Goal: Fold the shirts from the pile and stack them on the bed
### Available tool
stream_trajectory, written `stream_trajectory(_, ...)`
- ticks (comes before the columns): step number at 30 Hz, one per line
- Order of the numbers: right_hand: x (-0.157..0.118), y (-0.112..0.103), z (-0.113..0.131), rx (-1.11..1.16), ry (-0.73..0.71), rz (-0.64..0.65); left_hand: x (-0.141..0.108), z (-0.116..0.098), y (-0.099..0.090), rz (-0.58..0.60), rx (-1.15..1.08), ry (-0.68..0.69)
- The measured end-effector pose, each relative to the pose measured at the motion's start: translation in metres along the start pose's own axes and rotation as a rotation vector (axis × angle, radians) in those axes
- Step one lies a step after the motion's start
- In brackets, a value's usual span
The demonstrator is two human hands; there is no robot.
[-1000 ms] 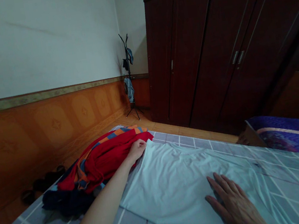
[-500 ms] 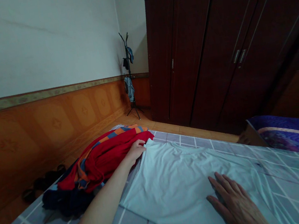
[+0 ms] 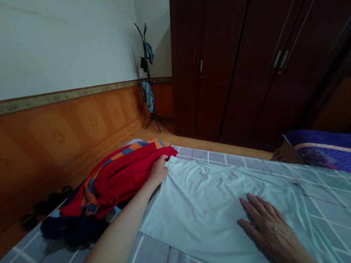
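A pale mint T-shirt (image 3: 204, 207) lies spread over a grey checked bed sheet (image 3: 142, 261), with soft wrinkles across its middle and far edge. My left hand (image 3: 159, 170) reaches out to its far left corner and pinches the cloth there between closed fingers. Resting on the right part of the shirt, my right hand (image 3: 271, 229) is flat with its fingers stretched out and the thumb apart. Just left of my left hand is a heap of clothes (image 3: 119, 180), red, dark navy and orange-blue patterned.
Beyond the bed stand a dark wooden wardrobe (image 3: 232, 51) and a black coat rack (image 3: 148, 73) with items hung on it. A purple-blue covered piece (image 3: 348, 148) is at the right. Dark shoes (image 3: 45, 205) lie on the floor at left.
The view has tilted slightly down, so the room sits higher in the picture. Both hands keep nearly the same places on the shirt.
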State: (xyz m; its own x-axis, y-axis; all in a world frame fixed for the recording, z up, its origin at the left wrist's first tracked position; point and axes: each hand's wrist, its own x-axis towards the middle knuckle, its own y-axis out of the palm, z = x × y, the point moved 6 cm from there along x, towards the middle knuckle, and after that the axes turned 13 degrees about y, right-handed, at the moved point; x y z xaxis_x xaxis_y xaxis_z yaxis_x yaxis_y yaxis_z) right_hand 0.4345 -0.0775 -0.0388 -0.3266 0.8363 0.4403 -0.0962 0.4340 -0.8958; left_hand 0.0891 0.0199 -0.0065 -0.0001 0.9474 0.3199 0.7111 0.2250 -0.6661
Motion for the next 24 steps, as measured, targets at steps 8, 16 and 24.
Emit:
stream_trajectory(8,0.001,-0.002,0.001,0.024,0.035,0.05,-0.025,-0.035,0.024,0.391,0.349,0.361)
stream_trajectory(16,0.0,-0.001,-0.008,-0.056,0.148,0.091,-0.035,-0.031,0.031,0.503,0.501,0.392)
stream_trajectory(24,-0.006,-0.016,0.029,0.101,0.005,0.242,-0.048,-0.061,0.05,0.57,0.413,0.532)
